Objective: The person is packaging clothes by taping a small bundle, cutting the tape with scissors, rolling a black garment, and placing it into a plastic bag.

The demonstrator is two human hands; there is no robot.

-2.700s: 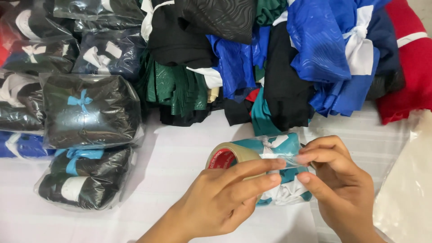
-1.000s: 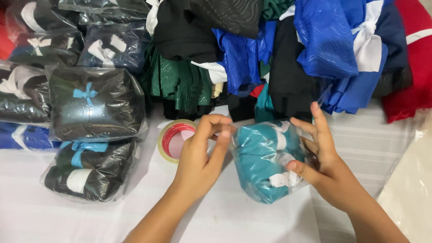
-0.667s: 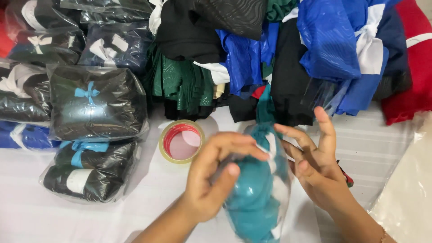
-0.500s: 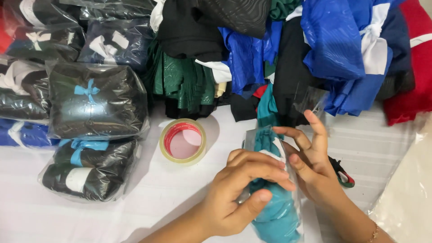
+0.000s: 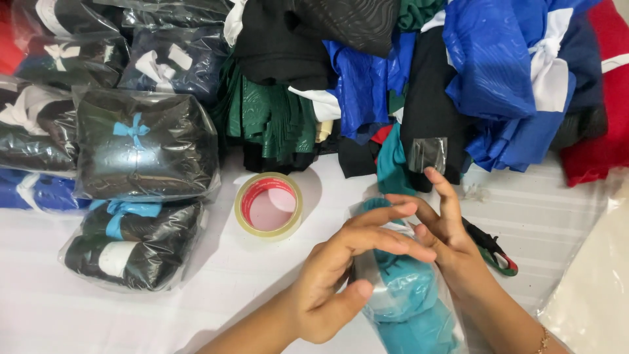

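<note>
A teal garment in a clear plastic bag [image 5: 406, 295] stands on end on the white table [image 5: 216, 282]. My left hand [image 5: 341, 275] wraps around its left side, thumb below and fingers laid over the top. My right hand [image 5: 445, 233] presses against the bag's upper right side, and a short piece of clear tape [image 5: 427, 154] sticks up from its fingertips. A roll of clear tape with a red core [image 5: 268, 205] lies flat on the table to the left of my hands.
Bagged dark garments [image 5: 144, 151] are stacked at the left. A heap of loose black, green, blue and red clothes [image 5: 406, 72] fills the back. A small red, green and black object [image 5: 495, 249] lies right of my right hand. A white plastic sheet [image 5: 590, 288] lies at the right.
The tape roll left my left hand and lies on the table. I turned the teal bag from lying flat to standing on end, and both hands closed round its top.
</note>
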